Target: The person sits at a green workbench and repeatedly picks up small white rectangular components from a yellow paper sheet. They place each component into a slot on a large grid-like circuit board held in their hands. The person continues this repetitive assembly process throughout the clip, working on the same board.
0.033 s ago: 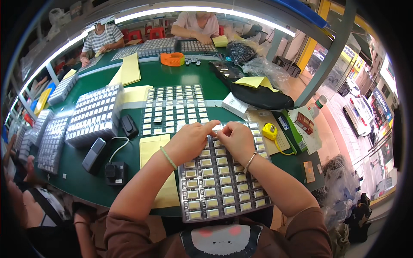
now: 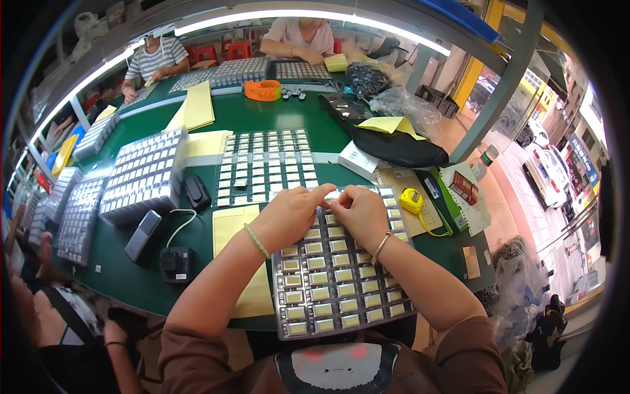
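A clear plastic tray [image 2: 281, 289] lies before me at the table's front edge, its pockets filled with rows of small rectangular parts, silvery with pale yellow faces. Over the tray's far end, my left hand [image 2: 293, 211] is closed, with its fingertips drawn together and the index finger pointing right. Close beside it, my right hand [image 2: 361, 211] pinches with thumb and forefinger at the same row. Whatever sits between the fingertips is too small and covered to name. A second filled tray [image 2: 266, 161] lies just beyond my hands.
Yellow paper [image 2: 246, 289] lies left of my tray. Further left are stacked trays [image 2: 144, 174], a grey power bank [image 2: 143, 236] and a black adapter [image 2: 177, 264]. On the right are a yellow tape measure [image 2: 412, 200] and a green box [image 2: 443, 197]. Two people work across the table.
My hands have hardly moved. At the lower left, another person's arm has shifted, and a dark object shows by it.
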`<state>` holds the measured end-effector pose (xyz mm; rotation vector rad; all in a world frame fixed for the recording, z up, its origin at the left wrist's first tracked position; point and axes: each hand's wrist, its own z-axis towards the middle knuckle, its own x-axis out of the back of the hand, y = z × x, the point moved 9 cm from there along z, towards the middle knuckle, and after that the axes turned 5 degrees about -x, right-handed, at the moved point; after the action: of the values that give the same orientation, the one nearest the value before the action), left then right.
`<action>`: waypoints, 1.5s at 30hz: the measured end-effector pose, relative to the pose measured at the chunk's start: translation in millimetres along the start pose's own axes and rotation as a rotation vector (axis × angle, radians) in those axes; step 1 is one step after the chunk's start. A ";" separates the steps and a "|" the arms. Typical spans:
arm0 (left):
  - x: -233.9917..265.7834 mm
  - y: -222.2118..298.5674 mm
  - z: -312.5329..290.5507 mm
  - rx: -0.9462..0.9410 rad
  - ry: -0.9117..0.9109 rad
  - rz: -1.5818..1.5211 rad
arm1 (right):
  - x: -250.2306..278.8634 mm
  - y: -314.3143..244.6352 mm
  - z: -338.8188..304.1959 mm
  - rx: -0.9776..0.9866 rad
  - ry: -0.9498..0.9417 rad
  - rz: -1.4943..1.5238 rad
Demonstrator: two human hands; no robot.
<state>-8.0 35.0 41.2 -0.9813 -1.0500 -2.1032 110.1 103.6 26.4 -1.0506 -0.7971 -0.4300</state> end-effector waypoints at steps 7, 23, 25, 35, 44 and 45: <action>-3.9 -1.7 -0.1 -0.026 0.013 0.015 | 9.7 1.1 3.4 0.110 0.104 0.034; 40.7 -131.0 -102.6 0.545 -0.121 0.366 | 37.2 1.5 25.9 0.034 0.002 0.387; 36.4 -140.5 -110.3 0.658 -0.209 0.343 | 32.1 -7.7 27.6 0.068 -0.049 0.410; 50.5 -140.0 -122.1 0.655 -0.086 0.248 | 15.3 -78.9 17.0 0.268 -0.119 0.333; 49.2 -130.8 -152.0 0.784 -0.067 0.238 | 55.9 -93.1 19.7 0.353 -0.021 0.379; 48.3 -131.7 -154.1 0.801 -0.079 0.224 | 53.5 -93.5 19.6 0.353 -0.030 0.386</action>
<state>-188.1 -34.2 -37.5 -0.7215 -1.5567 -1.2733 75.9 81.5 128.0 -0.8535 -0.6476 0.0560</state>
